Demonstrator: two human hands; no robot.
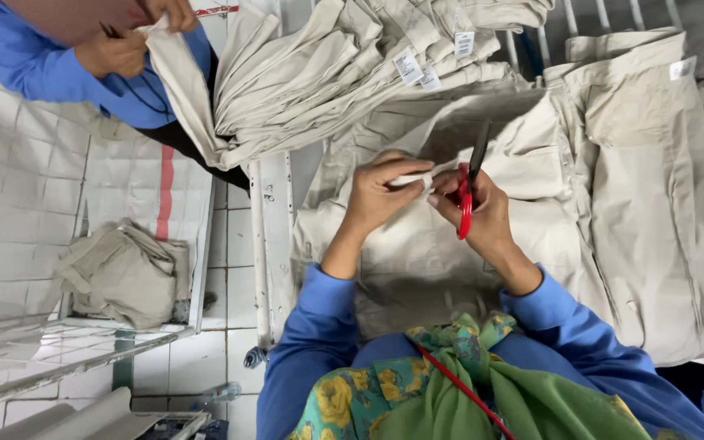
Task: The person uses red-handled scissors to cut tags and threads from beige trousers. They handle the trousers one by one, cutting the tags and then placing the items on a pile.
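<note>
Over the beige garment (417, 244) spread on the table in front, the left hand (380, 195) pinches a small fold of its cloth (411, 178) while the right hand (482, 213), just beside it, grips red-handled snips (468, 191), blade pointing far.

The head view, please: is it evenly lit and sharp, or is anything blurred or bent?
Head view: soft, even light, no glare; faint shadow under the left hand and right hand on the beige garment; hands and red snips fairly sharp; the rack and the tiled floor curve with wide-angle distortion.
</note>
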